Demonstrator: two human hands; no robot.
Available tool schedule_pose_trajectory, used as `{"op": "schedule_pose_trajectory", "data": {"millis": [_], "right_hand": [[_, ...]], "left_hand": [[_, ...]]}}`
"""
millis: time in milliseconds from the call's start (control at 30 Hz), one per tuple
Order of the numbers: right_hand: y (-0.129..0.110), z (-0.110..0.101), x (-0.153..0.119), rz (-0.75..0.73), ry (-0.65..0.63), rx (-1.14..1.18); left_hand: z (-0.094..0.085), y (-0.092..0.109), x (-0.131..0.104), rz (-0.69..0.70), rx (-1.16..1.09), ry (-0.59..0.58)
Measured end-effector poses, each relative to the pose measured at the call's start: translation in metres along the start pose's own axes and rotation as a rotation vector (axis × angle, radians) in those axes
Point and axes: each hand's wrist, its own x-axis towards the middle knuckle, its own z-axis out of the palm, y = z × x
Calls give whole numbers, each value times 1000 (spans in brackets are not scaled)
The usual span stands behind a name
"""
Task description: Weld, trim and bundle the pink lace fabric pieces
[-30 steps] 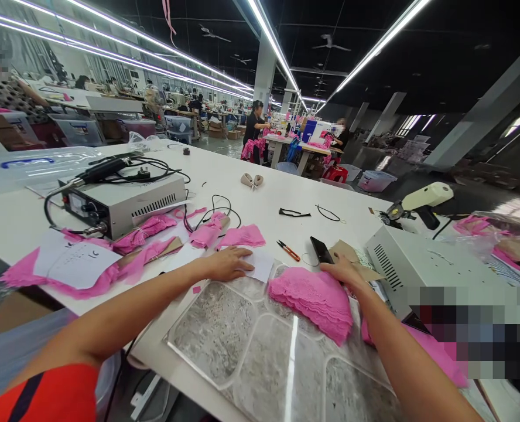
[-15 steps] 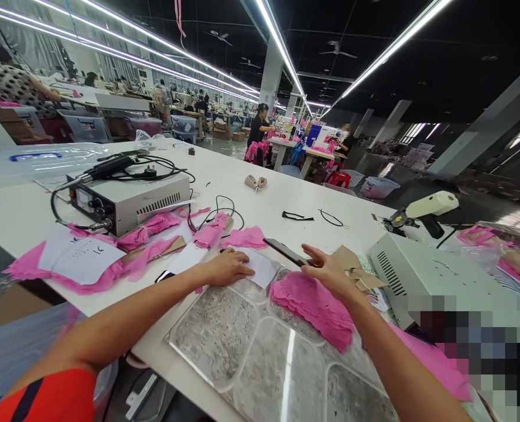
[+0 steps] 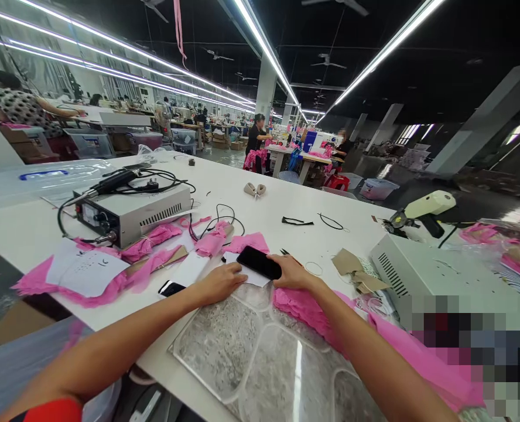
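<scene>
My right hand [image 3: 291,273] grips one end of a black phone [image 3: 259,263], which lies over a white paper [image 3: 252,276]. At the left edge of that paper is my left hand [image 3: 223,282], its fingers bent downward; whether it pinches the paper is too small to tell. Under my right wrist lies a pink fabric stack [image 3: 306,313] on a clear-covered, stone-patterned board [image 3: 225,346]. A second phone [image 3: 171,288] rests beside my left forearm. Pink pieces [image 3: 249,241] lie just beyond the paper.
A grey box device [image 3: 132,211] with cables stands at the left, near papered pink fabric [image 3: 84,269]. At the right are another grey device [image 3: 440,287] and a cream handheld tool [image 3: 431,205]. Beige-handled snips [image 3: 255,190] lie farther back. People work at distant tables.
My right hand has moved left with the phone, which now lies flatter over the paper. Dark-tipped tweezers or a similar tool shows beyond my right hand. The view has tilted slightly.
</scene>
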Motion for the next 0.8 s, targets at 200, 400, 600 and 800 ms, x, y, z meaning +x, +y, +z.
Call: {"op": "schedule_pose_trajectory", "data": {"millis": [200,400,600,800], "right_hand": [[10,-32,-20,65,-43,163],[72,-62,-59,340,252,56],[115,-60,-80,517,338,-205],[85,-44,-41,463,251,-271]], "left_hand": [[-8,6,5,-15,5,-27],[-12,9,16,-72,-1,-39],[-10,9,24,-110,-1,-37],[-8,11,30,-166,-23,-49]]}}
